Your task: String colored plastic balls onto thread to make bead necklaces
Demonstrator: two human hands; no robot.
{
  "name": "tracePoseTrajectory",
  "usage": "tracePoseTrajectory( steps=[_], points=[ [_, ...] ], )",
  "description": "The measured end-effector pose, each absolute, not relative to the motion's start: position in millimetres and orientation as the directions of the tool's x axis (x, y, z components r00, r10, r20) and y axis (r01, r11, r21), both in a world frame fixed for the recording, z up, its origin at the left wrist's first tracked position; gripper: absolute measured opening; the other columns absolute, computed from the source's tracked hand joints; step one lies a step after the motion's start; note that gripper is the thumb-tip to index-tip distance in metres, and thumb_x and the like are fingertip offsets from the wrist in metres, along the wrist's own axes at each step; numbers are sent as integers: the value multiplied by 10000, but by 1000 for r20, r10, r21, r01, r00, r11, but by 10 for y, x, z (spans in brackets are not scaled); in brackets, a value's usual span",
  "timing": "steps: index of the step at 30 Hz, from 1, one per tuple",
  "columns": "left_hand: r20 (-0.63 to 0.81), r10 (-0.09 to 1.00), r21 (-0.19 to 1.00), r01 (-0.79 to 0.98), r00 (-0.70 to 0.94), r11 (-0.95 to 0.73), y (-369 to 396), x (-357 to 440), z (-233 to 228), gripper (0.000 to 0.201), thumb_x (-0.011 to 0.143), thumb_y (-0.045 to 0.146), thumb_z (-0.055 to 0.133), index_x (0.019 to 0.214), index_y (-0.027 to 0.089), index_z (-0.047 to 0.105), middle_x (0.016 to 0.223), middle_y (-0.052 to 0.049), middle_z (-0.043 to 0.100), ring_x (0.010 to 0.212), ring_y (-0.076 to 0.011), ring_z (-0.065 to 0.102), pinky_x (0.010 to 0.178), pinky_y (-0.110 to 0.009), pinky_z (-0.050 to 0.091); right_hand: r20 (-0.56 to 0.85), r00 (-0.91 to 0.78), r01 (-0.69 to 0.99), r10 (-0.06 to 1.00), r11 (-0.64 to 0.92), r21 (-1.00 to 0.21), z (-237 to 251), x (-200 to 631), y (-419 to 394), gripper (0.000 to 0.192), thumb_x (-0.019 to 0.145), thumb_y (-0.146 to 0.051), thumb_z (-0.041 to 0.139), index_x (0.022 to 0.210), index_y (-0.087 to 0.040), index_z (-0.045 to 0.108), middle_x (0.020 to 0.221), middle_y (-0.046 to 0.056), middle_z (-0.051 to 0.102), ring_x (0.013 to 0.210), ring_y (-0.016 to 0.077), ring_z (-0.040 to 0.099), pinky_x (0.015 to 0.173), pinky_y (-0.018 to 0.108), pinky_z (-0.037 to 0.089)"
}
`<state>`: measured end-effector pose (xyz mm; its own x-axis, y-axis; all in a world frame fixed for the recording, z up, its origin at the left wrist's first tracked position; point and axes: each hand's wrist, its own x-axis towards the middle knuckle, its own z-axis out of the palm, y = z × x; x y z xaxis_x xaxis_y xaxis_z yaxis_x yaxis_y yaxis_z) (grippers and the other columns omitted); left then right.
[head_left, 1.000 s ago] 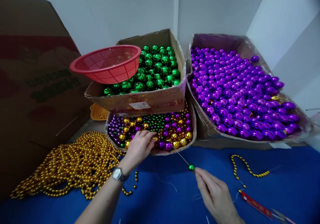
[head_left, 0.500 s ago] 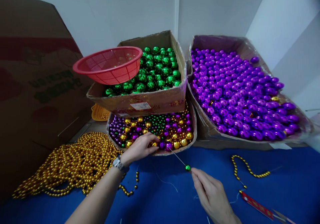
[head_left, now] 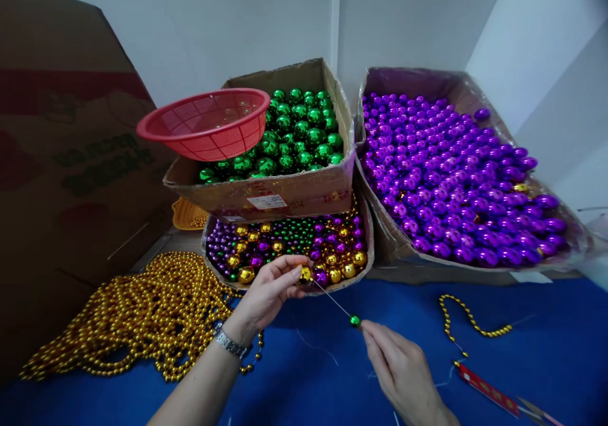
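The left hand (head_left: 266,293) pinches a gold bead (head_left: 305,274) at the needle (head_left: 331,298) tip, right hand (head_left: 403,375) gripping the needle's base just behind the green bead (head_left: 354,320); a slip could drop the gold bead.

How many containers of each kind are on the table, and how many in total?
Cardboard boxes of beads: 3, the green bead box, the purple bead box and the mixed bead box
Red baskets: 1, the red basket resting on the green bead box
Orange baskets: 1, the orange basket, half hidden
Total: 5
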<state>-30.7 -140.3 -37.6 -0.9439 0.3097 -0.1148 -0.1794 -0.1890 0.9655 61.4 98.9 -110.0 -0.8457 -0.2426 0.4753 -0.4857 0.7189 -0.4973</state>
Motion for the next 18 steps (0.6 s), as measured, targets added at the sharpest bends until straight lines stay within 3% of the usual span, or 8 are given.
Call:
tracePoseTrajectory(
  steps=[7,11,18],
  points=[
    [-74,375,994,-99,-924,-48,-1291,-182,-334,331,757,231,690,1070,162,608,1038,-73,616,816,-131,567,705,-238,488,484,-843,-496,-235,689,-528,-1123,591,951,259,931,-165,376,1069,-160,596,823,76,672,773,185,661,718,272,536],
    [-65,357,988,-110,-932,-107,-1222,-123,-348,330,735,196,712,1042,170,591,1064,-66,605,884,-135,558,747,-231,479,414,-886,-445,-208,631,-636,-1102,578,935,232,935,-199,389,1044,-189,593,830,56,659,745,171,647,716,264,532],
    [-93,321,969,-160,-942,-189,-1216,-100,-481,324,720,208,724,1013,160,593,970,-52,597,805,-122,556,680,-224,477,414,-885,-451,-212,612,-650,-1127,574,945,219,936,-199,391,1027,-199,590,802,49,641,762,174,646,727,263,527]
  ],
)
